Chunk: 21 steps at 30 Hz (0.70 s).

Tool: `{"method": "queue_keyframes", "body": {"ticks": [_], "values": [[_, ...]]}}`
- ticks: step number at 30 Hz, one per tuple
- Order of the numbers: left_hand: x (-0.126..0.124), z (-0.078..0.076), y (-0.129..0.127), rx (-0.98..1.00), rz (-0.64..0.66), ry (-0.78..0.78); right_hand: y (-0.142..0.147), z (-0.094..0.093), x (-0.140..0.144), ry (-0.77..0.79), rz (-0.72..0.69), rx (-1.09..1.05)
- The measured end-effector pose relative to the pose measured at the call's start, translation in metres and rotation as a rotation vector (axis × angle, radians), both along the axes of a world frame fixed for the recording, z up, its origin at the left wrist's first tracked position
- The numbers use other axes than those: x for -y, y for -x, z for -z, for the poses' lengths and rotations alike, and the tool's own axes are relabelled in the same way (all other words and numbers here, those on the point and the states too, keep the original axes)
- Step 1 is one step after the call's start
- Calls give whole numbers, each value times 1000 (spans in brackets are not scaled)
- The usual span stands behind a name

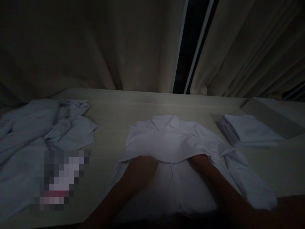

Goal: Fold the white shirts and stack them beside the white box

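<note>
White collared shirt lies on the bench between rumpled garments and a folded white stack, its collar at the far end, while the left hand and right hand reach beneath a fabric layer, fingers hidden, so whether they grip I cannot tell.

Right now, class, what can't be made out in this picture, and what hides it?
- Head view: fingertips of the left hand and right hand, hidden under the folded fabric of the white collared shirt.
- Head view: details within the pixelated patch, masked by its blocks.
- Head view: the full extent of the pale garment heap, cut off by the left edge.
</note>
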<state>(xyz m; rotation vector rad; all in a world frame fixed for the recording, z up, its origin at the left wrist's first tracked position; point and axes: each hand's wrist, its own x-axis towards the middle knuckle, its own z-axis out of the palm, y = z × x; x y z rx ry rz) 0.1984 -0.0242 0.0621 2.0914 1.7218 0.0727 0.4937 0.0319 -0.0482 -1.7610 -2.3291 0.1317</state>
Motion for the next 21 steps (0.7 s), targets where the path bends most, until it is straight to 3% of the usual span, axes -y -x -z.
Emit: {"method": "queue_keyframes", "body": {"ticks": [3,5,7,11,13,16,18,21], "values": [[-9,-3,22,-21,-243,-113,-1,-4,1,60,-36,17],[-20,6,42,-39,-409,-245,0,-8,2,66,-63,30],[-29,19,58,-61,-489,-330,4,-16,6,48,-58,42],[-33,34,66,-169,-464,-298,18,-60,34,79,-53,86],[-30,33,64,-192,-437,-259,25,-93,55,200,-182,97],[-24,30,66,-205,-443,-206,42,-134,70,332,-331,-70],[-20,29,72,-200,-458,-172,65,-146,61,283,-330,-198],[-14,31,87,-143,-488,-69,115,-142,22,47,-279,-315]]}}
